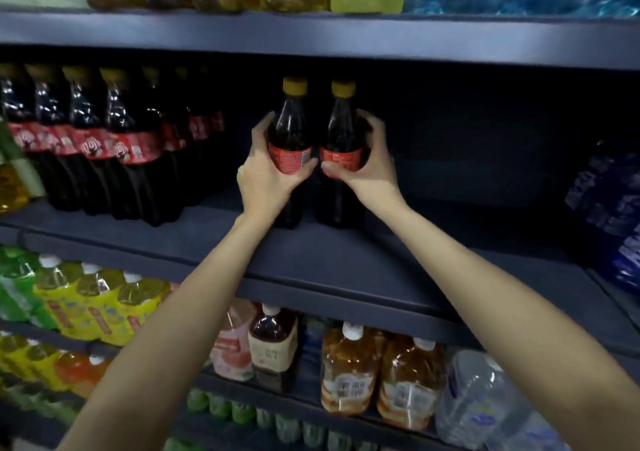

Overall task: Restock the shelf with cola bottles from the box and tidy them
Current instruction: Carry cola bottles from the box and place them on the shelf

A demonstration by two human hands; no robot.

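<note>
Gripping two dark plastic cola bottles with yellow caps and red labels, one per hand. Left hand [268,173] wrapping around the left dark cola bottle with the yellow cap [290,145] at label height, thumb across the front of the red label, fingers curling round the far side. Right hand [365,166] clamping the right dark cola bottle with the yellow cap [341,142] the same way, thumb on the label, fingers round the shoulder. Thumb tips nearly meeting between the two bottles. Both bottles standing upright, side by side and just about touching, bases sitting on the dark grey metal shelf board [329,263] just below the wrists. Both forearms reaching up and forward over the shelf's front edge.

Well to the left of the left hand: standing in a row on the same board, taller dark cola bottles with red labels [114,145], running back in depth. To the right of the right hand: bare board, then blue-labelled bottle packs [609,201] at the far edge. Below the forearms: yellow-labelled drink packs [100,305] and amber tea bottles with white caps [349,371] sitting on lower shelves.
</note>
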